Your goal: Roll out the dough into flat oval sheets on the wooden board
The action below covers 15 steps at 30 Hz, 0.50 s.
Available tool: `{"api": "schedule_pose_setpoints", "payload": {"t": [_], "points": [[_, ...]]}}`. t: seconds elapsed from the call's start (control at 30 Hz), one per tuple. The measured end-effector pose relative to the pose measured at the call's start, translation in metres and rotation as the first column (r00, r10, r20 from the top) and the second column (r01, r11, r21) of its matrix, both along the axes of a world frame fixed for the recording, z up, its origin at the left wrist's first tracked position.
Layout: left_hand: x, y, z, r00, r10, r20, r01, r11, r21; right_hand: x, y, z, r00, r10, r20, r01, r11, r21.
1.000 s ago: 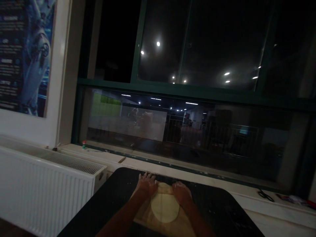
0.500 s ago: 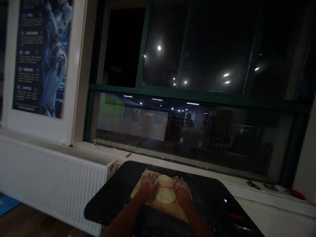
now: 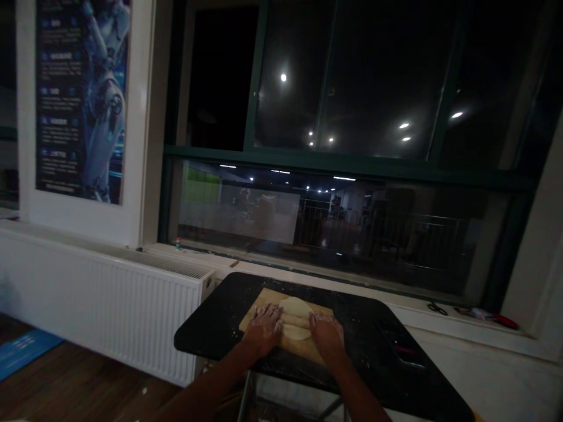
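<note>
A flat round of pale dough (image 3: 298, 308) lies on a wooden board (image 3: 260, 305) on a black table (image 3: 211, 334). A wooden rolling pin (image 3: 294, 322) lies across the dough. My left hand (image 3: 265, 328) presses on the pin's left end and my right hand (image 3: 326, 332) on its right end. Both hands are dusted with flour, palms down, fingers pointing away from me.
A white radiator (image 3: 101, 299) stands to the left under a poster (image 3: 83, 99). A window sill (image 3: 440, 319) behind the table carries scissors (image 3: 437, 307) and a small bottle (image 3: 178, 242). A dark object (image 3: 402, 351) lies on the table's right. Wooden floor at lower left.
The rolling pin and both hands have drawn back toward me over the dough, from its far edge to near its middle. The view has pulled back and shifted, showing more table and floor.
</note>
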State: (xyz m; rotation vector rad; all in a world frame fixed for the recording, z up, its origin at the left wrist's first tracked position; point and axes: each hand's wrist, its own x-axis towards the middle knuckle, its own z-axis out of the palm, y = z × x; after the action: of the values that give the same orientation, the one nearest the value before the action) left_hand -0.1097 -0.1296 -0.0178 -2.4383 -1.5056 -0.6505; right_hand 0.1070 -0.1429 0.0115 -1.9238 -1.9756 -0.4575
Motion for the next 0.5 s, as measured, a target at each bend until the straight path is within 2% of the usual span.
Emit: {"api": "schedule_pose_setpoints", "payload": {"t": [0.1,0.2,0.37,0.5], "points": [[-0.006,-0.013,0.0,0.999,-0.041,-0.016,0.041,0.999,0.0,-0.006,-0.011,-0.011,0.999,0.014,0.035,-0.016,0.999,0.041],[-0.008,-0.015,0.001,0.998,-0.057,-0.022,0.057,0.998,0.006,-0.004,-0.012,-0.02,0.997,0.048,0.055,-0.05,0.998,0.042],[-0.004,0.011,0.008,0.996,-0.068,-0.055,0.067,0.998,-0.009,0.009,0.018,-0.019,0.989,0.133,0.057,-0.131,0.991,-0.039],[-0.001,0.04,0.017,0.985,-0.118,-0.124,0.114,0.993,-0.035,0.012,0.045,-0.012,0.995,0.102,0.004,-0.102,0.993,-0.052]]}}
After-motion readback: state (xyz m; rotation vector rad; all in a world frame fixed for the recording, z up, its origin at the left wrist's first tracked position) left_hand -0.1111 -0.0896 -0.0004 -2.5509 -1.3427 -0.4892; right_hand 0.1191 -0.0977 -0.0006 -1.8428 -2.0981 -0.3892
